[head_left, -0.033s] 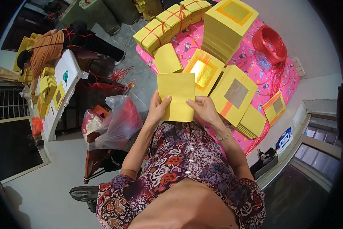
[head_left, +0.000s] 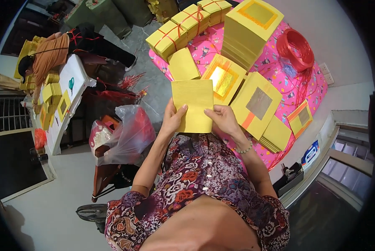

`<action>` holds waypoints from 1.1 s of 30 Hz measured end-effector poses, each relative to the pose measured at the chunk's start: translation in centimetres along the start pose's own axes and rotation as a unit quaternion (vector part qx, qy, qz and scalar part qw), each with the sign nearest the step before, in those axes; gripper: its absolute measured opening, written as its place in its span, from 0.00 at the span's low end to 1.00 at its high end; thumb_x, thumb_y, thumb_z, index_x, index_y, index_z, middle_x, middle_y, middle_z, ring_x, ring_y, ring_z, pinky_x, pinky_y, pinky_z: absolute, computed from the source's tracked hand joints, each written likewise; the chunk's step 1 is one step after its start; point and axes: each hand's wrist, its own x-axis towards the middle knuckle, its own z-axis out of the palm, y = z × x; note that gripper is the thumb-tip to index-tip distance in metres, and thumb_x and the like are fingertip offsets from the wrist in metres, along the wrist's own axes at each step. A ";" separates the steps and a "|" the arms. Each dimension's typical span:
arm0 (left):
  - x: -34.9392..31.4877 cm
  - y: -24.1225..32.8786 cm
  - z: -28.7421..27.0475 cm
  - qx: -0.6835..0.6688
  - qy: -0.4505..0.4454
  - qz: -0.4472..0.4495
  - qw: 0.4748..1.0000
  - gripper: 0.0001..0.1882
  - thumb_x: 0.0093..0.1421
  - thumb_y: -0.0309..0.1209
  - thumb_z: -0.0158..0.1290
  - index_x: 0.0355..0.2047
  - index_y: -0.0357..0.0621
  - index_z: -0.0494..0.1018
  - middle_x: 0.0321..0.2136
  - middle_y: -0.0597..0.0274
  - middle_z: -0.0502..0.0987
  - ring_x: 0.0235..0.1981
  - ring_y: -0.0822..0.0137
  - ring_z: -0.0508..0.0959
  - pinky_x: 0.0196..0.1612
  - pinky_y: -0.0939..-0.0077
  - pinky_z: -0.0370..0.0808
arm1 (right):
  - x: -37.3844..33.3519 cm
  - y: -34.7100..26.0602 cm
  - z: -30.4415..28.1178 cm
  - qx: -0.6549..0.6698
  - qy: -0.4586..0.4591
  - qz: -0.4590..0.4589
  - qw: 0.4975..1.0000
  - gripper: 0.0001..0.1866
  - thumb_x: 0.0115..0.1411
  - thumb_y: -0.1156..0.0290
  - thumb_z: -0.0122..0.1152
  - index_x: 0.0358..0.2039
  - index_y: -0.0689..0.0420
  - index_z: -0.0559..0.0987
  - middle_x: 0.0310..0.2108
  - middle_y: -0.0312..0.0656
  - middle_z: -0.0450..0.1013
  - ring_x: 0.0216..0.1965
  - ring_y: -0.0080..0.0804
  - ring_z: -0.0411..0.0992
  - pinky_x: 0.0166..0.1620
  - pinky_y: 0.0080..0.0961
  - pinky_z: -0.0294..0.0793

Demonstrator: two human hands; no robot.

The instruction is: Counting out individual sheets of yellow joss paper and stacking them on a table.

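Both hands' fingers [head_left: 182,109] on yellow sheet [head_left: 193,101] (lower edge)

I am reaching both bare forearms forward from my lap, elbows bent and spread, wrists drawing close together. My left hand [head_left: 173,119] is pinching with its thumb lying on top, fingers curled beneath. My right hand [head_left: 223,119] is gripping likewise, thumb pointing inward toward the left, knuckles raised.
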 end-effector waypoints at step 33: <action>22.7 -10.7 -9.2 0.040 0.064 -0.118 0.990 0.17 0.58 0.23 0.50 0.48 0.34 0.66 0.41 0.56 0.75 0.40 0.67 0.76 0.43 0.74 0.72 | 23.4 2.1 -0.3 -0.597 0.162 0.044 0.784 0.13 0.51 0.63 0.59 0.31 0.60 0.74 0.23 0.50 0.73 0.31 0.47 0.74 0.34 0.40 0.72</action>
